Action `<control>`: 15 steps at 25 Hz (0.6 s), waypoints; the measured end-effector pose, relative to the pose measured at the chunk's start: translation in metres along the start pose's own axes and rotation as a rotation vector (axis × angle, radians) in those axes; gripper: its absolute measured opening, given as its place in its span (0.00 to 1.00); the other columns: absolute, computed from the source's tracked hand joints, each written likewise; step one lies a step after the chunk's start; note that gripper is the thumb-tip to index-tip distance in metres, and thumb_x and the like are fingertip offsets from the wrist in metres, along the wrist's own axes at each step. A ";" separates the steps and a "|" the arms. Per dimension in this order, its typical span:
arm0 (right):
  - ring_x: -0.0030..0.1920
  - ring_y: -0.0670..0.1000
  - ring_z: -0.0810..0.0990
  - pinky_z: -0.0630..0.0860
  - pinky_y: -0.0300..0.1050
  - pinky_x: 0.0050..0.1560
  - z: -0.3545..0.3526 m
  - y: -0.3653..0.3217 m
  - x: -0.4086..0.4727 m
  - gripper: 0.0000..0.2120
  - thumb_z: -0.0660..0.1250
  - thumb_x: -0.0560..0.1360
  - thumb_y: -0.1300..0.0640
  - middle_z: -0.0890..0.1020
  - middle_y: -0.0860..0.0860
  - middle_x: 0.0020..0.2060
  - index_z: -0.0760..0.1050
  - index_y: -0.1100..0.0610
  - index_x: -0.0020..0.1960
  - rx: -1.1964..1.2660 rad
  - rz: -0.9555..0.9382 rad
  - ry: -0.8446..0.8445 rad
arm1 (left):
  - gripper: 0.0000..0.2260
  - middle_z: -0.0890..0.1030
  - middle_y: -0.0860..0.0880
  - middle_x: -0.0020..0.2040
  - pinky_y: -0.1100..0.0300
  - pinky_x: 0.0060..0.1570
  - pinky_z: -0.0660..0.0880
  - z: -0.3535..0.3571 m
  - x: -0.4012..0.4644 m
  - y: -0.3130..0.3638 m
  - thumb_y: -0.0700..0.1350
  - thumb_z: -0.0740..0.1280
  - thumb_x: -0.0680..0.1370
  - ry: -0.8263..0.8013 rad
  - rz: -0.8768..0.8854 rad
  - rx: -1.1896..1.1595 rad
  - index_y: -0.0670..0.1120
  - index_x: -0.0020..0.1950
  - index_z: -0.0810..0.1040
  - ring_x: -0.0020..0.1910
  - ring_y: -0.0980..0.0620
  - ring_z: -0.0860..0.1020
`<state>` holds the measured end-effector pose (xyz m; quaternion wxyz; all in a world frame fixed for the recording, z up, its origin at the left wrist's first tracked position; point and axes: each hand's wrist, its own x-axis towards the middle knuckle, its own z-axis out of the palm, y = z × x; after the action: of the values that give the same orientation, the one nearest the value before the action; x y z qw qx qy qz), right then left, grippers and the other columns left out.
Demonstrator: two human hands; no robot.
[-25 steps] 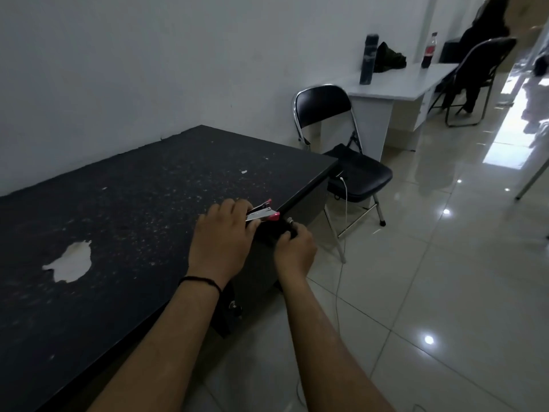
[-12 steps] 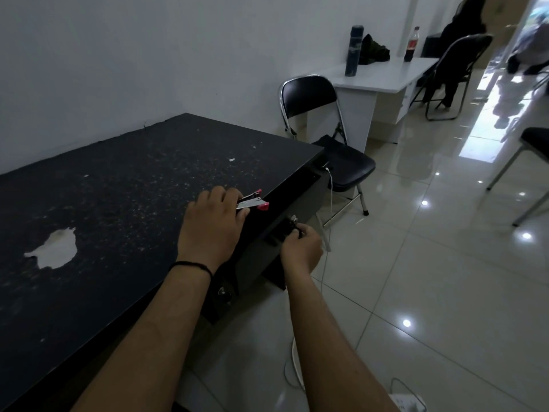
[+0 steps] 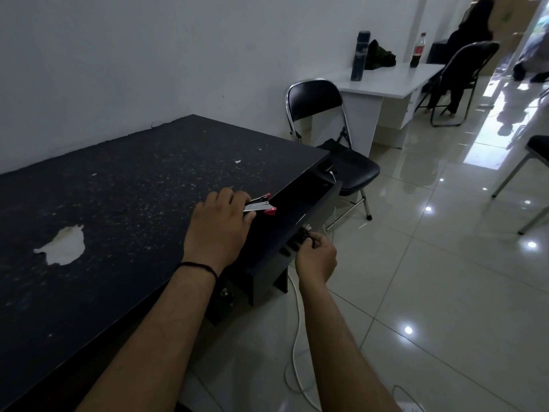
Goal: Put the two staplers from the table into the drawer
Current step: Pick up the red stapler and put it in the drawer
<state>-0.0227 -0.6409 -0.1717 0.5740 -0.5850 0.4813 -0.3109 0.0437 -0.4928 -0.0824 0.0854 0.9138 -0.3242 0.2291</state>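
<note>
My left hand (image 3: 219, 227) rests at the front edge of the black table (image 3: 124, 197) and grips staplers (image 3: 261, 206) with pink tips and metal parts; how many it holds I cannot tell. Just right of them the dark drawer (image 3: 300, 203) stands pulled out from under the tabletop, its inside in shadow. My right hand (image 3: 316, 257) is closed on the drawer's small metal handle (image 3: 306, 228) at the drawer front.
A black folding chair (image 3: 332, 144) stands just beyond the drawer, a charger plugged in on its seat. A white cable (image 3: 297, 337) trails over the tiled floor below. Farther back are a white desk (image 3: 386, 78) with bottles and a seated person (image 3: 466, 46).
The drawer has slid farther out with my right hand on its handle. My left hand stays at the table edge with the staplers.
</note>
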 end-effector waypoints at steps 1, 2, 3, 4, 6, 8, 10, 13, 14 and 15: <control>0.42 0.48 0.81 0.75 0.40 0.36 -0.002 0.000 0.001 0.10 0.63 0.79 0.59 0.84 0.52 0.49 0.80 0.52 0.57 0.013 0.004 -0.024 | 0.14 0.75 0.48 0.54 0.51 0.49 0.71 0.000 0.000 0.000 0.54 0.58 0.81 0.002 0.002 0.004 0.50 0.63 0.73 0.51 0.47 0.73; 0.44 0.50 0.82 0.78 0.44 0.40 -0.004 0.000 0.001 0.10 0.63 0.79 0.60 0.84 0.53 0.51 0.79 0.52 0.57 0.024 0.007 -0.045 | 0.14 0.75 0.48 0.55 0.51 0.49 0.71 0.000 0.000 0.000 0.54 0.58 0.81 0.003 0.007 0.012 0.50 0.63 0.73 0.50 0.47 0.73; 0.47 0.51 0.82 0.78 0.46 0.44 -0.006 -0.001 0.001 0.11 0.64 0.78 0.60 0.84 0.53 0.53 0.78 0.52 0.58 0.026 0.005 -0.056 | 0.14 0.75 0.48 0.55 0.52 0.49 0.71 0.000 0.000 0.001 0.54 0.58 0.81 0.003 0.017 0.018 0.50 0.63 0.73 0.50 0.48 0.73; 0.51 0.51 0.81 0.76 0.45 0.47 -0.007 -0.003 0.001 0.13 0.64 0.78 0.59 0.82 0.52 0.57 0.77 0.51 0.61 0.017 -0.014 -0.046 | 0.14 0.75 0.48 0.55 0.52 0.49 0.71 0.001 0.000 0.001 0.54 0.58 0.81 0.002 0.031 0.023 0.50 0.63 0.72 0.50 0.48 0.73; 0.58 0.51 0.78 0.72 0.42 0.48 -0.011 -0.013 -0.002 0.18 0.66 0.77 0.57 0.78 0.51 0.62 0.74 0.50 0.66 -0.012 -0.125 0.000 | 0.13 0.74 0.49 0.55 0.52 0.49 0.71 0.001 0.000 0.002 0.53 0.58 0.81 -0.005 0.054 0.033 0.51 0.64 0.72 0.51 0.47 0.73; 0.58 0.48 0.77 0.69 0.37 0.45 -0.014 -0.028 -0.006 0.18 0.68 0.76 0.56 0.77 0.50 0.62 0.75 0.48 0.65 -0.034 -0.292 -0.004 | 0.14 0.74 0.49 0.55 0.51 0.49 0.72 0.001 0.001 0.001 0.53 0.58 0.81 -0.009 0.062 0.042 0.52 0.64 0.71 0.51 0.47 0.73; 0.56 0.46 0.76 0.70 0.34 0.46 -0.017 -0.045 -0.010 0.20 0.69 0.74 0.57 0.77 0.48 0.62 0.76 0.47 0.65 -0.081 -0.457 -0.082 | 0.14 0.74 0.49 0.55 0.51 0.49 0.72 0.000 0.001 0.001 0.53 0.58 0.81 -0.019 0.065 0.043 0.53 0.66 0.71 0.51 0.47 0.73; 0.62 0.49 0.74 0.74 0.46 0.60 -0.020 -0.063 -0.017 0.25 0.70 0.72 0.57 0.77 0.47 0.63 0.74 0.46 0.68 -0.233 -0.689 -0.324 | 0.15 0.74 0.48 0.57 0.51 0.49 0.72 0.000 0.001 0.001 0.53 0.58 0.81 -0.026 0.068 0.037 0.54 0.67 0.70 0.52 0.47 0.73; 0.62 0.50 0.75 0.74 0.49 0.62 -0.019 -0.067 -0.019 0.27 0.70 0.71 0.57 0.77 0.47 0.64 0.73 0.46 0.69 -0.316 -0.741 -0.394 | 0.15 0.74 0.48 0.57 0.51 0.49 0.72 0.001 0.001 0.001 0.53 0.57 0.81 -0.025 0.068 0.031 0.54 0.67 0.70 0.52 0.47 0.73; 0.62 0.50 0.75 0.73 0.52 0.63 -0.017 -0.068 -0.022 0.27 0.70 0.72 0.56 0.77 0.47 0.63 0.73 0.45 0.70 -0.392 -0.779 -0.430 | 0.15 0.74 0.48 0.57 0.51 0.49 0.72 0.001 0.001 0.001 0.53 0.57 0.82 -0.020 0.066 0.024 0.54 0.67 0.70 0.52 0.47 0.73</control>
<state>-0.0317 -0.6358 -0.0987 0.3801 -0.8698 0.1465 -0.2783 0.0441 -0.4942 -0.0828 0.0632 0.9059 -0.3523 0.2264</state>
